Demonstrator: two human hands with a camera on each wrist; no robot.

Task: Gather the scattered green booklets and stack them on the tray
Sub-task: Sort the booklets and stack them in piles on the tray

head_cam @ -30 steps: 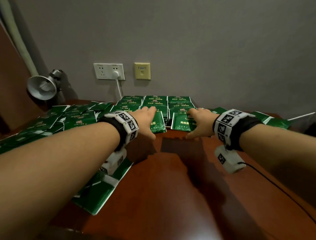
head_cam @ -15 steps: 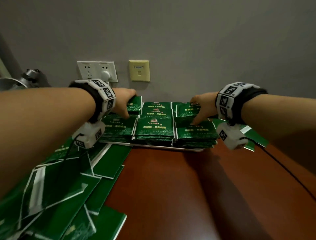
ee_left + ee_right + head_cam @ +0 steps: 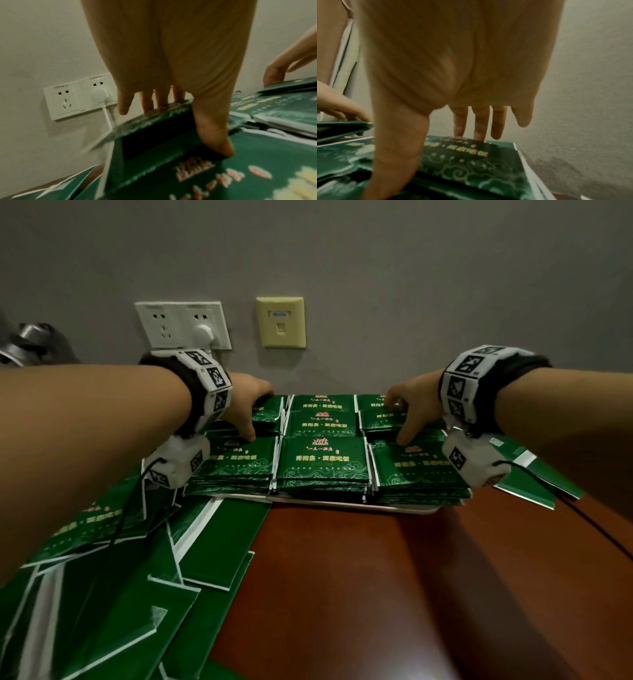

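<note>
Stacks of green booklets fill a white tray against the wall, in three columns. My left hand spans the back-left stack, fingers over its far edge and thumb at its near edge. In the left wrist view that hand pinches the top booklet, which is tilted up. My right hand spans the back-right stack the same way. In the right wrist view that hand holds its booklet between thumb and fingers. Loose booklets lie scattered on the left.
More loose booklets lie right of the tray. The wall holds a white socket plate with a plug in it, close behind the tray. A metal lamp stands far left. A black cable crosses the brown table.
Both hands have moved from the front row of stacks to the back row by the wall and taken hold of booklets there. The view has come closer to the tray.
</note>
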